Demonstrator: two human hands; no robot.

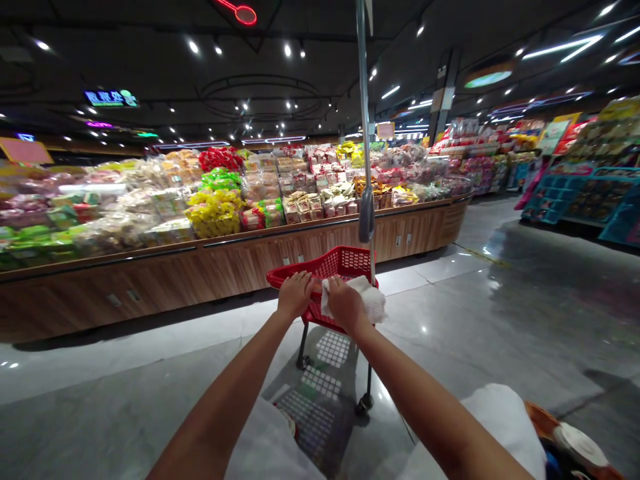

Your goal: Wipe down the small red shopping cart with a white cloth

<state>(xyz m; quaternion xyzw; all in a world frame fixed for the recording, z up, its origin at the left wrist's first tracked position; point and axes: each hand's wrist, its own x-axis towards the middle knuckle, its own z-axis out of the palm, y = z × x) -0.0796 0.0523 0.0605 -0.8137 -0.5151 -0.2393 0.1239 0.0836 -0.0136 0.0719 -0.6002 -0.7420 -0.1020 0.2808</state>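
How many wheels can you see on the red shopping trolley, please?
2. One wheel sits under the left leg of the red shopping trolley, one wheel under the right leg; others may be hidden.

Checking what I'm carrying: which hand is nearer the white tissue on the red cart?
Right: the right hand lies on the white tissue. The left hand rests on the cart, just left of the tissue, apart from it.

A metal pole (367, 153) rises just beyond the hands (346, 305).
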